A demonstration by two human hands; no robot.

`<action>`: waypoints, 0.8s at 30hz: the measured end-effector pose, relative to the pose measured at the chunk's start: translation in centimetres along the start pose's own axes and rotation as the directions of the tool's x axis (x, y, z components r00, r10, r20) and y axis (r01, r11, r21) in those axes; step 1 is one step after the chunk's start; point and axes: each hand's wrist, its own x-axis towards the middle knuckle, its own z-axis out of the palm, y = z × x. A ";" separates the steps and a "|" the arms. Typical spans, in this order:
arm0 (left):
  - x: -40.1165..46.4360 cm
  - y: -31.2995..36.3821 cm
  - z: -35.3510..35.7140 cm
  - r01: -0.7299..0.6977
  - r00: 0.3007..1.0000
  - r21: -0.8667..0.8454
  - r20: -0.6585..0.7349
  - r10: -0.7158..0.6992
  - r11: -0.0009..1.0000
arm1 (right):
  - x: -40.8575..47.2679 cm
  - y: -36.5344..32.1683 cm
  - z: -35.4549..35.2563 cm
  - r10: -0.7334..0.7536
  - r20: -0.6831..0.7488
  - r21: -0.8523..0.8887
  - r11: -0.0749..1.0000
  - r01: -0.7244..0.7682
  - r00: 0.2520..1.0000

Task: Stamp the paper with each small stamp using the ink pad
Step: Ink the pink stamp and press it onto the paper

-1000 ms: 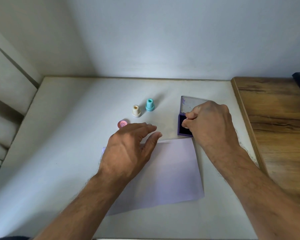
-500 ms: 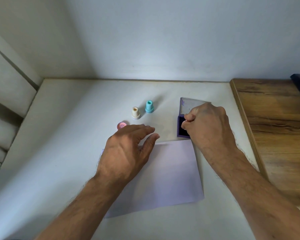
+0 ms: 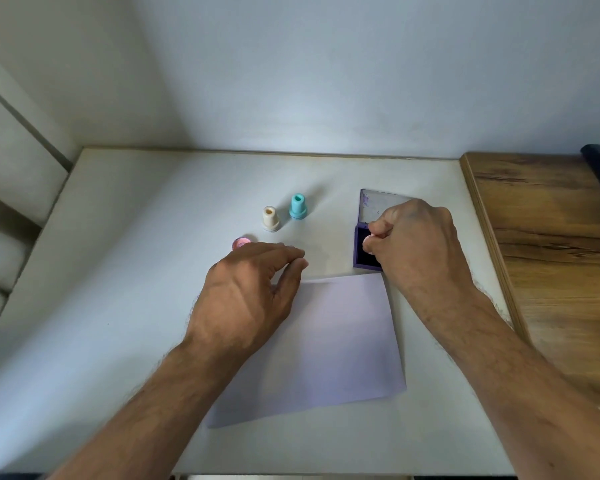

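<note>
My right hand [image 3: 416,247] is curled over the open purple ink pad [image 3: 362,252], fingertips pinched together on something small that I take to be a stamp, though the fist hides it; it sits pressed at or just above the dark pad. The lilac paper [image 3: 329,337] lies directly toward me from the pad, its far right corner almost touching the pad's near edge, so the coming move is, I judge, a short pull back and slightly left onto the sheet. My left hand [image 3: 246,292] rests flat with relaxed fingers on the paper's far left corner, holding it down. The right hand is plainly nearer the pad. Left of it on the bench [image 3: 125,271] stand the cream stamp [image 3: 270,219] and teal stamp [image 3: 298,206] upright, with a pink stamp [image 3: 242,242] beside my left fingertips.
</note>
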 end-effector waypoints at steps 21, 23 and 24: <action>-2.0 -3.7 -6.0 0.141 0.968 0.174 0.181 -0.173 0.975 | -8.0 -5.6 5.0 -0.085 -0.122 0.579 0.803 0.140 0.989; -2.1 -4.2 -5.9 0.143 0.965 0.193 0.188 -0.180 0.971 | -8.6 -6.0 5.3 -0.113 -0.141 0.594 0.785 0.175 0.984; -2.2 -4.5 -5.9 0.153 0.963 0.193 0.190 -0.190 0.969 | -8.7 -6.2 5.4 -0.130 -0.154 0.595 0.779 0.197 0.979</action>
